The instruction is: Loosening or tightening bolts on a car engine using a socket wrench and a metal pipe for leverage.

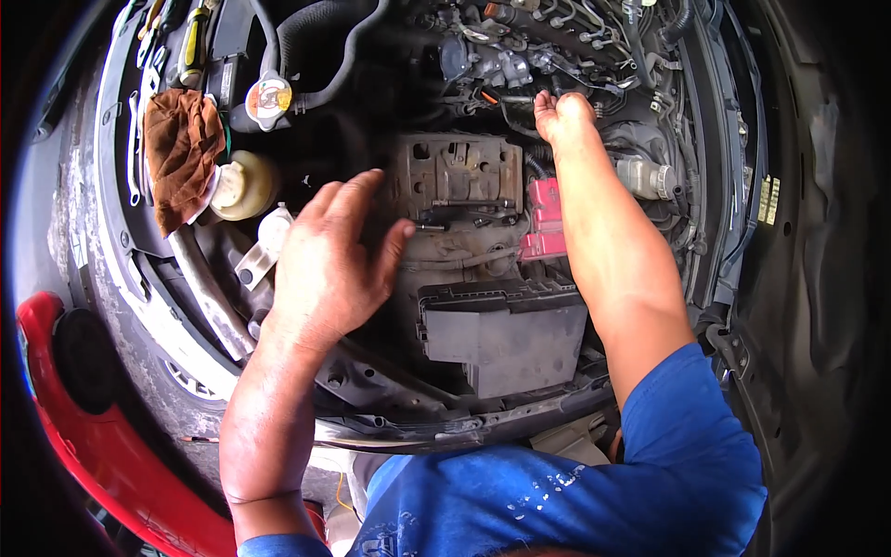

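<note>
My left hand [336,251] hovers over the left side of a car's engine bay, thumb and fingers apart, holding nothing. Just right of it is a rusty metal battery tray [447,167]. A slim metal tool [473,203], perhaps a ratchet or extension bar, lies across the tray's near part. My right arm stretches far into the bay. There my right hand [564,113] is closed among the hoses and metal parts by the engine [497,65]; whatever its curled fingers grip is hidden. A thin part with an orange end [489,97] lies left of that hand.
A grey fuse box [506,343] sits at the near edge, with a red plastic cover [546,223] beside my right forearm. At left are a brown cloth [181,158], a yellowed reservoir [246,187], a radiator cap [269,98], a yellow-handled screwdriver [193,45] and a wrench [133,148].
</note>
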A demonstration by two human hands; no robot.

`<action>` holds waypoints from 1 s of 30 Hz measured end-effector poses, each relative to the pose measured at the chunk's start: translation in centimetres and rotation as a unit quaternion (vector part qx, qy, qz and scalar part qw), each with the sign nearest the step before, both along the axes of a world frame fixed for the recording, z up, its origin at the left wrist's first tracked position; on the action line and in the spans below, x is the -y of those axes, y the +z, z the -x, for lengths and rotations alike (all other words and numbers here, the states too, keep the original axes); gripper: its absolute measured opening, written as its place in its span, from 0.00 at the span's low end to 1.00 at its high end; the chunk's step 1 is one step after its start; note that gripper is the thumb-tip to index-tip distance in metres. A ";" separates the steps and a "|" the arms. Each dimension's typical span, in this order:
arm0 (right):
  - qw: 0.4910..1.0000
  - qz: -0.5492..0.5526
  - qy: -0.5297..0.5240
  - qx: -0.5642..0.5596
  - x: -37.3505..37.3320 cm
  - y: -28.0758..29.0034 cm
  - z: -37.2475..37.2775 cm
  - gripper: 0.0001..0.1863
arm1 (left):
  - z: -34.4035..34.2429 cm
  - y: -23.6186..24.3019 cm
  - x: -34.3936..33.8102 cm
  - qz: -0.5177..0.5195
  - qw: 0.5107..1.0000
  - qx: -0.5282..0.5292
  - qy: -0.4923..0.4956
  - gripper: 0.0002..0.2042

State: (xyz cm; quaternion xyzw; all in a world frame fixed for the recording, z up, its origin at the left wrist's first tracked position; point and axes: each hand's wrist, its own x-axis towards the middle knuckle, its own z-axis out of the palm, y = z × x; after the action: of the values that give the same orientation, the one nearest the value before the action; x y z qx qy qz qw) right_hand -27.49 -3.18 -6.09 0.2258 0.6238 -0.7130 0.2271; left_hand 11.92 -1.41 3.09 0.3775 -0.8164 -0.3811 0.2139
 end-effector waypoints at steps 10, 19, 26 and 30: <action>0.995 0.061 -0.068 0.043 1.2 -8.1 8.6 0.08 | 5.1 -4.4 0.9 0.042 0.979 0.114 -0.163 0.25; 0.998 0.029 -0.044 -0.033 1.9 -9.5 9.2 0.04 | 5.2 -4.2 0.7 0.013 0.979 0.129 -0.160 0.28; 0.994 0.055 -0.087 -0.046 2.9 -9.5 10.3 0.03 | 5.8 -4.0 1.0 -0.006 0.977 0.135 -0.165 0.28; 0.991 0.097 -0.090 -0.030 2.9 -9.1 9.8 0.04 | 5.5 -4.3 0.8 -0.018 0.977 0.138 -0.163 0.28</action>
State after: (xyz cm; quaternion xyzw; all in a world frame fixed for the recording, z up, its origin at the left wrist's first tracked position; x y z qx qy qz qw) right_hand -37.29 -6.07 -15.21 0.2365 0.5355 -0.7941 0.1635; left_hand 6.37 -2.20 -1.20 0.2919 -0.8819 -0.3693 0.0272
